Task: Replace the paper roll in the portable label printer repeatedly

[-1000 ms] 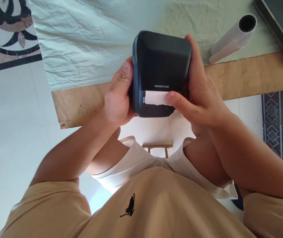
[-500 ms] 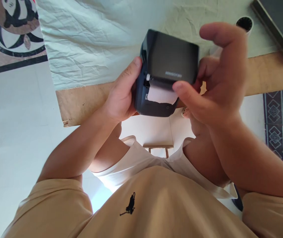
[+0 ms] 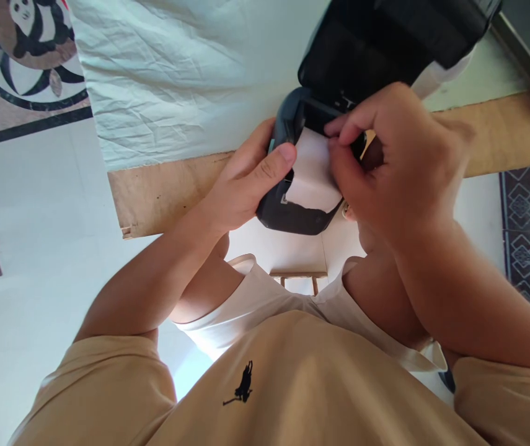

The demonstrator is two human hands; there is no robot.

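Head view: my left hand (image 3: 246, 186) grips the dark label printer (image 3: 292, 217) at its side, above the table (image 3: 162, 192) edge. Its lid (image 3: 385, 37) stands open. My right hand (image 3: 395, 161) pinches the white label paper (image 3: 313, 173) at the opening.

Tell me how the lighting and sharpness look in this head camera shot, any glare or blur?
Head view: daylight is soft and even, with no hard shadows. The white paper and the pale floor look slightly washed out. The printer's open lid is dark, cropped by the top edge and a little soft. The left hand and right hand are fairly sharp. Wide-angle stretch shows at the edges.
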